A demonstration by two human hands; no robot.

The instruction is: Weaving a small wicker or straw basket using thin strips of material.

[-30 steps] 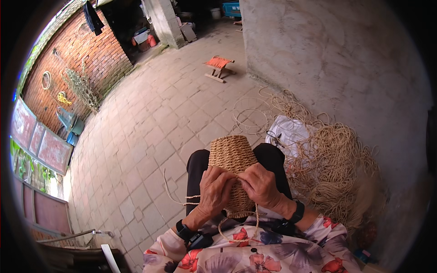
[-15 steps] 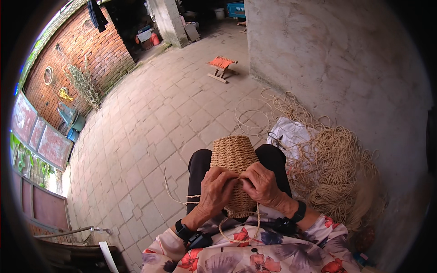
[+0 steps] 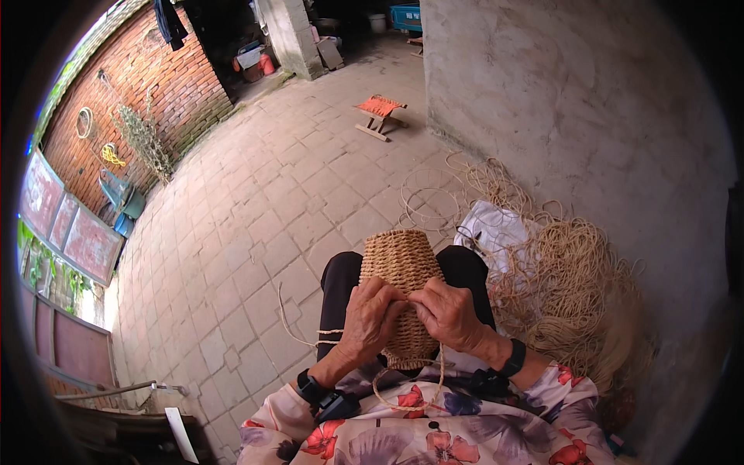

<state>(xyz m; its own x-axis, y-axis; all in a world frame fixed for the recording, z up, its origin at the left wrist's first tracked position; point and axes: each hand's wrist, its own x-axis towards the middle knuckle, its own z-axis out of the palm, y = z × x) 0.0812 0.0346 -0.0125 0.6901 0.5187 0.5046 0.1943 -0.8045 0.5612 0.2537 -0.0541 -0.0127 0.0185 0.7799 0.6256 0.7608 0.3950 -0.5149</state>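
Both hands together on the woven basket (image 3: 401, 267) in the lap — left hand (image 3: 370, 318), right hand (image 3: 449, 314) pinching a strand; fingertips hide the weave, basket's lower rim covered.

One woven basket (image 3: 401, 287), two hands, one folding stool (image 3: 379, 115), one cord heap (image 3: 566, 287), one white bag (image 3: 496, 231)

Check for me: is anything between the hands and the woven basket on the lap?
Nothing visible. Both the left hand and the right hand rest directly on the woven basket, fingers pinching a strand at its side.
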